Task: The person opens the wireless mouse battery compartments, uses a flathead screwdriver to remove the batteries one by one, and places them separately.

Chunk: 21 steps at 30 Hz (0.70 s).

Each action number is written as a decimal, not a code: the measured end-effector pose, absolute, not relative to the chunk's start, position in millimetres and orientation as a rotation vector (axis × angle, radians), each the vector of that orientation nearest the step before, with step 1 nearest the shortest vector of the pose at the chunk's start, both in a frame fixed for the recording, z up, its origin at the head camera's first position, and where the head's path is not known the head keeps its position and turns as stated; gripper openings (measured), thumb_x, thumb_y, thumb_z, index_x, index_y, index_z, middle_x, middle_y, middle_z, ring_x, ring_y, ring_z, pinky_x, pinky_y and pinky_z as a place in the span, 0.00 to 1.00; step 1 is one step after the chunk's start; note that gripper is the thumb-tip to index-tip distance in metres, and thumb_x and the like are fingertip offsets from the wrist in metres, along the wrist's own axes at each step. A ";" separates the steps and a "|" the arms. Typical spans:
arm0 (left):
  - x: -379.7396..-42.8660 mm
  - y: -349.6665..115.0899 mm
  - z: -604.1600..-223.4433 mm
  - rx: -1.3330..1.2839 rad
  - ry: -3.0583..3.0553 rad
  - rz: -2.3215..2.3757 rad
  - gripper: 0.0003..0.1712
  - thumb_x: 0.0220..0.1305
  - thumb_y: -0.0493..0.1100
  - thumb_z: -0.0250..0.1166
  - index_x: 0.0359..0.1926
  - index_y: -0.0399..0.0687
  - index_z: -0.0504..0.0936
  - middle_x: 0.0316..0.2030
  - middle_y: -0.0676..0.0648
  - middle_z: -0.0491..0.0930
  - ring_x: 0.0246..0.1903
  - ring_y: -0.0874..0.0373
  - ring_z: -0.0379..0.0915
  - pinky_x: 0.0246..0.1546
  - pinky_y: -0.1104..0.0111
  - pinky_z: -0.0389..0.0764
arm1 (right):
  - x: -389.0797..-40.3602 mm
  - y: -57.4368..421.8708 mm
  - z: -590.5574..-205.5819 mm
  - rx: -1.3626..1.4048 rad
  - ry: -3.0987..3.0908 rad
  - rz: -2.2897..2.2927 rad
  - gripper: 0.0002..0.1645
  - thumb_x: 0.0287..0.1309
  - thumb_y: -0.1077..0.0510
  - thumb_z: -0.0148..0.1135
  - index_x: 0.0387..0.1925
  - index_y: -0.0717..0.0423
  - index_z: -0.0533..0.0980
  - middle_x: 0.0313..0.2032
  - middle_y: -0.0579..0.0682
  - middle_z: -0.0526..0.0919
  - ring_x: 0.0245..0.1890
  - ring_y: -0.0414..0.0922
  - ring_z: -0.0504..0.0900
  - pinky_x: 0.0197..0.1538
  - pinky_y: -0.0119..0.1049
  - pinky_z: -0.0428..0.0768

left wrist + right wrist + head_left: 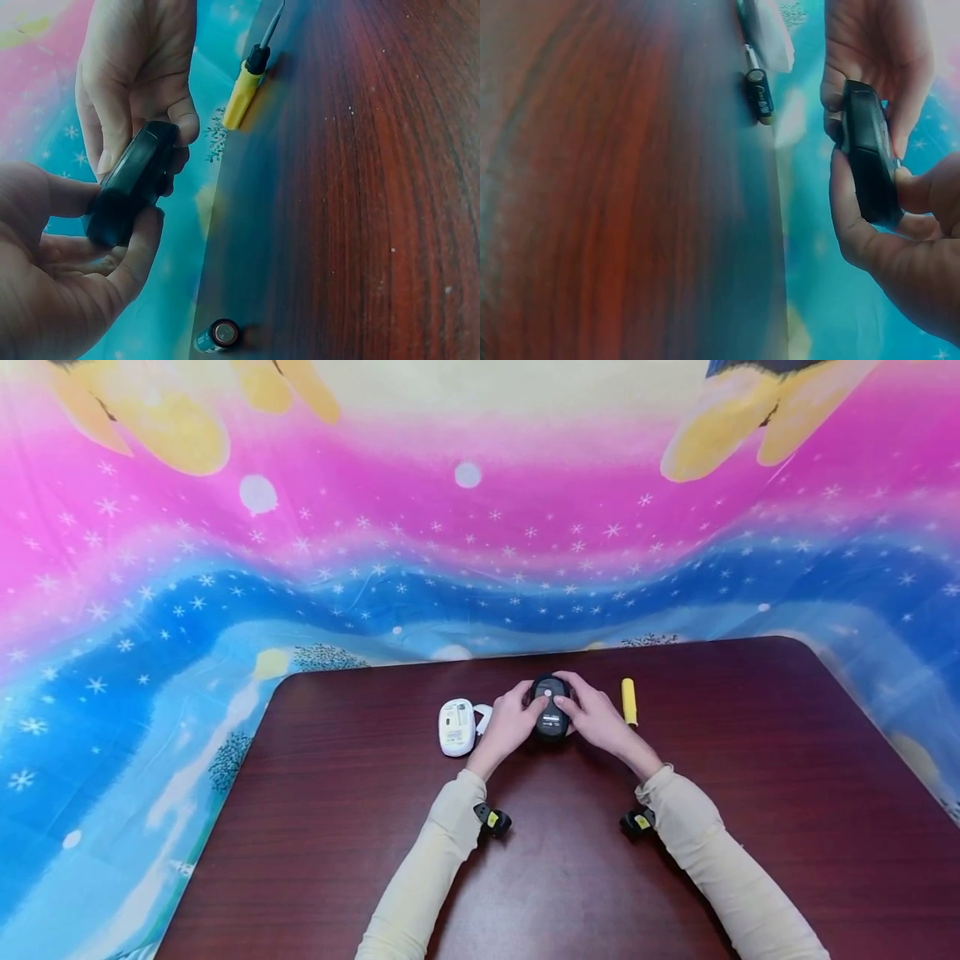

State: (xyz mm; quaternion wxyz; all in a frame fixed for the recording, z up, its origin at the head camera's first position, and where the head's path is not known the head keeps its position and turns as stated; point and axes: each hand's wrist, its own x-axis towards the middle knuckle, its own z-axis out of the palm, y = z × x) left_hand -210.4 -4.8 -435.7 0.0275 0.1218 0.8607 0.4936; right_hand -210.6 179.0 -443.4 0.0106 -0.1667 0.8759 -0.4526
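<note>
A black computer mouse (553,718) is held up between both hands, its labelled underside facing the head camera. My left hand (512,720) grips its left side, thumb on the underside. The right side is gripped by my right hand (600,717), its thumb also on the underside. Both wrist views show the mouse (124,187) edge-on, raised above the table, with fingers curled about its edges. Left of the hands, a white mouse (456,737) lies underside up, beside a curved white piece (483,718).
A yellow-handled screwdriver (629,700) lies right of the hands; its metal shaft shows in the left wrist view. A battery (759,97) lies on the dark red wooden table (555,877). A patterned cloth (465,543) hangs behind the table's far edge.
</note>
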 end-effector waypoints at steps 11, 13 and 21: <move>-209.1 -6.5 -431.5 0.335 2.622 1.552 0.22 0.76 0.45 0.61 0.65 0.42 0.79 0.46 0.44 0.85 0.46 0.54 0.79 0.52 0.60 0.78 | -210.5 178.1 -441.7 -0.389 2.571 -1.634 0.25 0.78 0.59 0.55 0.71 0.56 0.65 0.49 0.68 0.82 0.40 0.56 0.86 0.36 0.49 0.87; -209.2 -6.7 -431.0 0.342 2.623 1.544 0.22 0.76 0.46 0.61 0.65 0.42 0.79 0.46 0.44 0.85 0.45 0.54 0.79 0.52 0.60 0.79 | -211.5 177.6 -440.5 -0.369 2.573 -1.668 0.25 0.78 0.59 0.55 0.71 0.58 0.66 0.51 0.69 0.82 0.43 0.58 0.86 0.39 0.50 0.87; -207.2 -5.1 -433.7 0.357 2.623 1.489 0.21 0.75 0.45 0.63 0.64 0.42 0.80 0.46 0.45 0.86 0.46 0.55 0.80 0.52 0.62 0.79 | -218.1 178.5 -425.3 -0.158 2.609 -2.090 0.21 0.70 0.70 0.61 0.61 0.72 0.71 0.47 0.71 0.82 0.42 0.47 0.86 0.50 0.41 0.85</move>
